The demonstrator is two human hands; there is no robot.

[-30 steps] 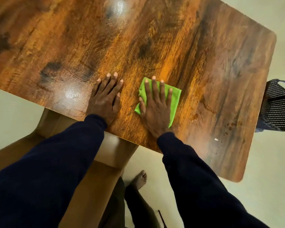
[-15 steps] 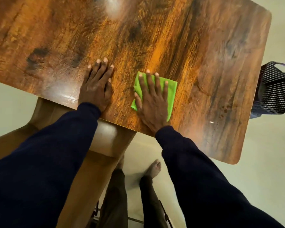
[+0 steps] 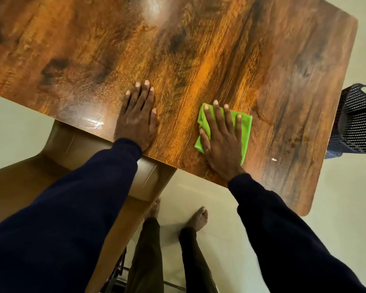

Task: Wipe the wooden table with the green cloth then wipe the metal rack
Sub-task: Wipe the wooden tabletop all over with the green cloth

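The wooden table (image 3: pixel 199 49) fills the upper part of the view, dark brown with orange grain. A folded green cloth (image 3: pixel 244 125) lies on it near the front edge. My right hand (image 3: pixel 220 140) presses flat on the cloth with straight, spread fingers. My left hand (image 3: pixel 137 119) rests flat on the bare wood to the left of the cloth, about a hand's width away. A bit of metal framing (image 3: pixel 123 269) shows low down beside my legs; I cannot tell whether it is the rack.
A dark mesh basket (image 3: pixel 355 123) stands on the floor past the table's right edge. A brown chair (image 3: pixel 72 144) sits under the table's front edge at left. My bare feet (image 3: pixel 197 218) stand on the pale floor. Small spots mark the wood at right (image 3: pixel 292 144).
My right hand has slid the green cloth to the right, away from my left hand. The gap between the hands has widened. The left hand stays flat on the wood.
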